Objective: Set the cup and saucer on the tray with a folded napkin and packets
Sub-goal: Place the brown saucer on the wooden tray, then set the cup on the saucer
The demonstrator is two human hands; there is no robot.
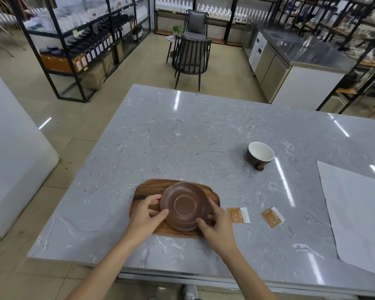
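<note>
A brown saucer (pixel 184 205) lies on a dark wooden tray (pixel 145 189) near the front of the grey marble table. My left hand (pixel 146 213) grips the saucer's left rim and my right hand (pixel 214 225) grips its right front rim. A brown cup (pixel 260 153) with a white inside stands apart on the table, far right of the tray, handle toward me. Two orange-and-white packets (pixel 238 215) (pixel 272 217) lie flat on the table just right of the tray. A large white sheet of paper (pixel 355 215) lies at the right edge.
The marble table (pixel 193 135) stretches far and right. Beyond it stand black chairs (pixel 192 59), black shelving with bottles (pixel 85 46) on the left, and a steel counter (pixel 301 53) at the back right. My shoe (pixel 189 292) shows below the table's front edge.
</note>
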